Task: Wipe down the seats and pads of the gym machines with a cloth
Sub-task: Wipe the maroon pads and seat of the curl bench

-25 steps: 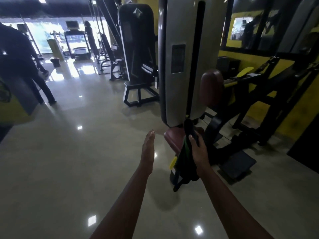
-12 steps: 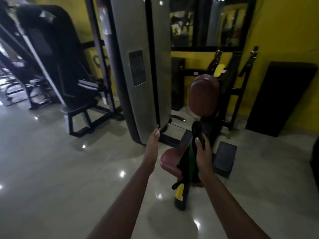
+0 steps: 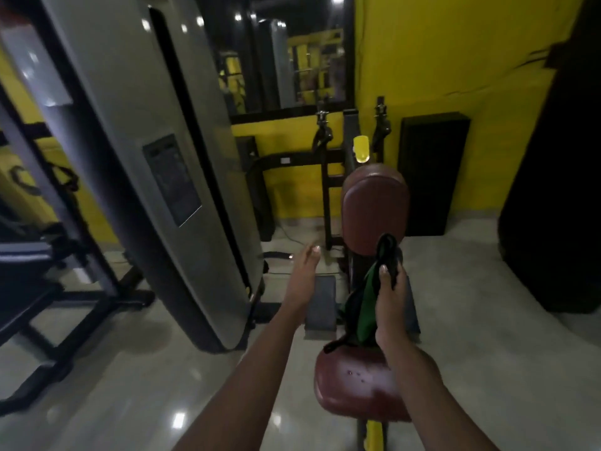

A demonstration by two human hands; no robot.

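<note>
— Cloth (image 3: 361,307): where is it seen?
— It is gripped in the right hand (image 3: 390,307), at five o'clock from the middle of the view. Black and green folds are bunched under the curled fingers. One black end sticks up past the thumb and the rest hangs toward the far edge of the maroon seat (image 3: 357,385). Whether that edge is touched cannot be told.
— And the room?
— A glossy pale tiled floor (image 3: 97,402) is spread below, with ceiling lights mirrored in it. A grey weight-stack shroud (image 3: 146,141) is seen tilted at ten o'clock and a black machine frame (image 3: 48,288) at eight. A mirror (image 3: 286,60) is set at twelve o'clock, and a yellow wall (image 3: 455,60) runs at one. The maroon back pad (image 3: 374,209) stands at twelve o'clock of the seat, with a yellow knob (image 3: 361,149) above it.
— The hands?
— They are held apart. The left hand (image 3: 302,278) is stretched forward at nine o'clock of the right, fingers straight and together, with nothing held. Both forearms are extended from six o'clock.
</note>
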